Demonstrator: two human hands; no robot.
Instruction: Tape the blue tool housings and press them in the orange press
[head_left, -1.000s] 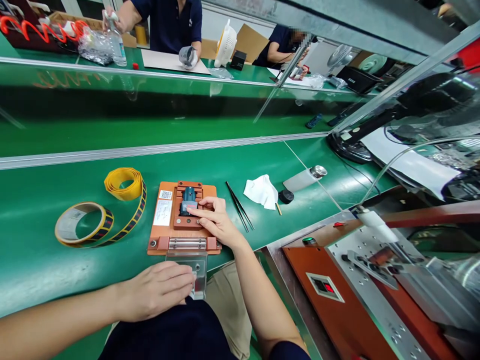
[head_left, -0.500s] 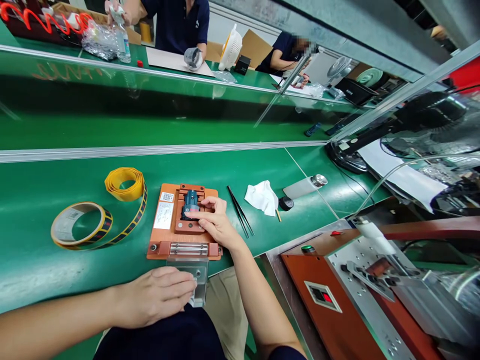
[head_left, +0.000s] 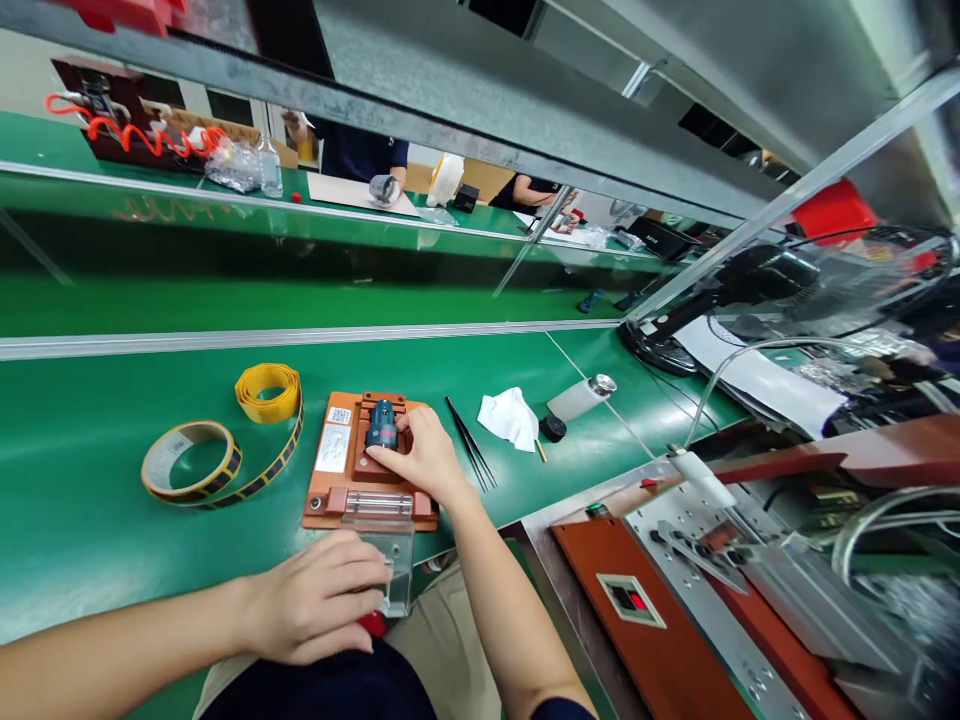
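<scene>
A small dark blue tool body (head_left: 382,428) sits in the recess of an orange-brown fixture (head_left: 319,485) on the green bench. My right hand (head_left: 424,455) reaches in from the right, its thumb and fingers closed around the lower part of the blue body. At the fixture's near edge a clear plastic cover (head_left: 397,570) hangs folded down by its hinge. My left hand (head_left: 322,595) lies over this cover's left side, fingers stretched and slightly apart. A bit of something red (head_left: 373,623) shows beneath the left fingers; its kind is hidden.
Left of the fixture lie a label roll (head_left: 154,465) and coiled yellow strip (head_left: 266,405). Tweezers (head_left: 471,445), white cloth (head_left: 508,415), a bottle (head_left: 577,400) and black cap (head_left: 553,429) lie right. A machine (head_left: 652,620) stands nearer. Co-workers sit beyond the partition.
The view has tilted upward. My right hand has shifted from a finger laid across the blue body to thumb and fingers around it. My left fingers have spread slightly, and something red now shows below.
</scene>
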